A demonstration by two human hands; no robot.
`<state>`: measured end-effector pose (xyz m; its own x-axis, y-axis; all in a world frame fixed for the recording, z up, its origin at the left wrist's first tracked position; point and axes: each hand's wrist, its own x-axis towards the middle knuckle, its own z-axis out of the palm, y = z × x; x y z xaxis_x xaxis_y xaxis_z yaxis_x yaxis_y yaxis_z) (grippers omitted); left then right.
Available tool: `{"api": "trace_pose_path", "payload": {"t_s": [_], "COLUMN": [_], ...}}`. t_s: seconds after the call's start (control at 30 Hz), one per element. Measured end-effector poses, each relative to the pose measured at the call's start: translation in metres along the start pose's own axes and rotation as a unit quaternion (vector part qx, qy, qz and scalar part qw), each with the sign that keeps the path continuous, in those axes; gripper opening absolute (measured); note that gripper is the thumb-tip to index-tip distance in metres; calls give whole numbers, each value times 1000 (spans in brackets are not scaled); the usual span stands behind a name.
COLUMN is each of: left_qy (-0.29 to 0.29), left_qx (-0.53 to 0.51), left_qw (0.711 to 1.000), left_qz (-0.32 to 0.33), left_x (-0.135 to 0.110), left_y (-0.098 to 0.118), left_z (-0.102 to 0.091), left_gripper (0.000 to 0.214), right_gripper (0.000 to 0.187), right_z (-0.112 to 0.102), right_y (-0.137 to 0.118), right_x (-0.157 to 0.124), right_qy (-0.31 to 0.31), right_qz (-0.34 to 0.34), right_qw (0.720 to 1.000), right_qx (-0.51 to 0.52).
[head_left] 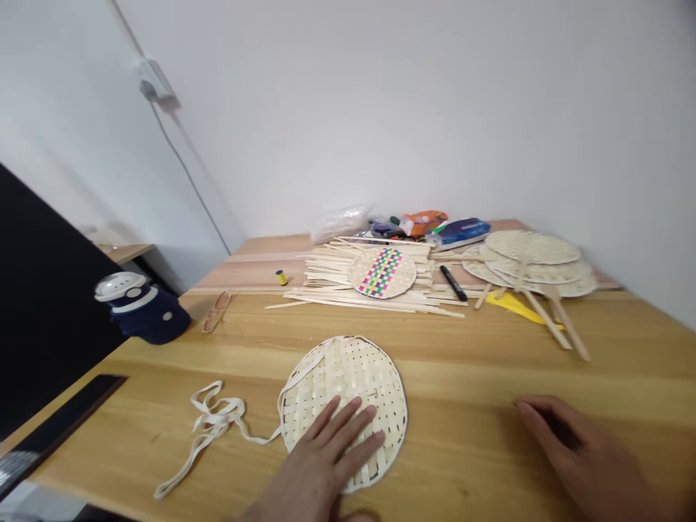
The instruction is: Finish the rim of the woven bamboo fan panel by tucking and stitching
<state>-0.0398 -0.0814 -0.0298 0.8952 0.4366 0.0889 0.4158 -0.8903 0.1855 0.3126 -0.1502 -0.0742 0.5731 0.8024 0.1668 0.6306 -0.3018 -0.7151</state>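
Note:
A round woven bamboo disc (348,377) lies on the wooden table (478,362) in front of me. A white fabric ribbon (217,420) runs along its left rim and trails off to the left in loose loops. My left hand (326,464) lies flat on the near part of the disc, fingers stretched out and spread. My right hand (581,457) rests on the bare table to the right of the disc, fingers extended and slightly curved, holding nothing.
Farther back lie a heap of bamboo strips (359,283) with a small colourful woven disc (382,272) on top, a black marker (453,283), a yellow thread spool (281,277), finished fans with handles (536,264), a yellow tool (514,304) and glue packets (435,226). A dark blue device (142,308) stands at the left edge.

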Motion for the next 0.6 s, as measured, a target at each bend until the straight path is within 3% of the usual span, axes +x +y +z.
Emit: {"api": "trace_pose_path", "payload": {"t_s": [0.1,0.2,0.3,0.37,0.5,0.6], "left_qy": [61,182,286,318,292,255], "left_qx": [-24,-69,-178,-284,-472,-540], "left_qw": [998,981,940,902,828,799], "left_qz": [10,1,-47,-71,-87,-70], "left_x": [-7,-11,-8,-3,5,0], "left_y": [-2,2,20,38,73,87], "left_z": [4,3,-10,-25,-49,-56], "left_gripper": [72,55,37,32,35,39], "right_gripper": [37,35,32,30,28,26], "right_z": [-11,-21,-29,-33,-37,-37], "right_y": [-27,-59,-99,-126,-169,-189], "right_x": [-2,-14,-32,-44,-67,-81], "right_qy": [-27,-44,-157,-224,-287,-309], "right_qz": [17,-39,-99,-118,-141,-162], "right_qw": [999,995,975,958,933,921], "right_qx": [30,78,121,137,164,175]}}
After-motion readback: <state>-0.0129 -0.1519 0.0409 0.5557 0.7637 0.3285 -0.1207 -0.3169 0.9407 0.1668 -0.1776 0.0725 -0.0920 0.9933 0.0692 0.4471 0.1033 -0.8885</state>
